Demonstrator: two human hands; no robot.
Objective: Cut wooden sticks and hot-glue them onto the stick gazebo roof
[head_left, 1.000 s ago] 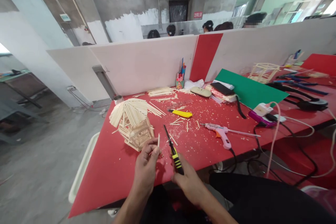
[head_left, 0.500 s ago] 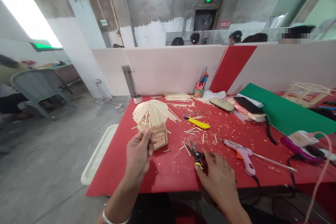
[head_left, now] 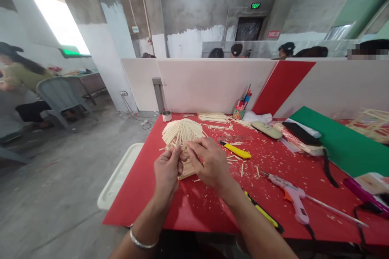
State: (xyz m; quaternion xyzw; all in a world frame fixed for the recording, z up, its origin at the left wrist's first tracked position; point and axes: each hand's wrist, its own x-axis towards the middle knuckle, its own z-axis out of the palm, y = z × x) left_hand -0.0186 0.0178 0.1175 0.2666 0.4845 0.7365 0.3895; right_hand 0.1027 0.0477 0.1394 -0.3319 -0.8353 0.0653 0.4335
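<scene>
Hands: two; since the earlier frame your right hand (head_left: 210, 162) left the snips (head_left: 263, 212) to join your left hand (head_left: 165, 170), which appears to pinch a stick (head_left: 178, 140); right's hold, cannot tell.
Stick house (head_left: 192, 131): one, on the red table (head_left: 133, 198), behind your hands.
Glue gun (head_left: 292, 192): one.
Snips, utility knife (head_left: 238, 151): one each.
Stick: one, seemingly being positioned; next calls for steadiness.

Daylight blazing at ten o'clock, the window (head_left: 56, 22) burnt out white! Cool gleam on the concrete wall (head_left: 194, 4) at twelve, soft shadows on the red table (head_left: 136, 198) at six, the seated person (head_left: 28, 79) at nine blurred, wide-angle distortion stretching the edges.
</scene>
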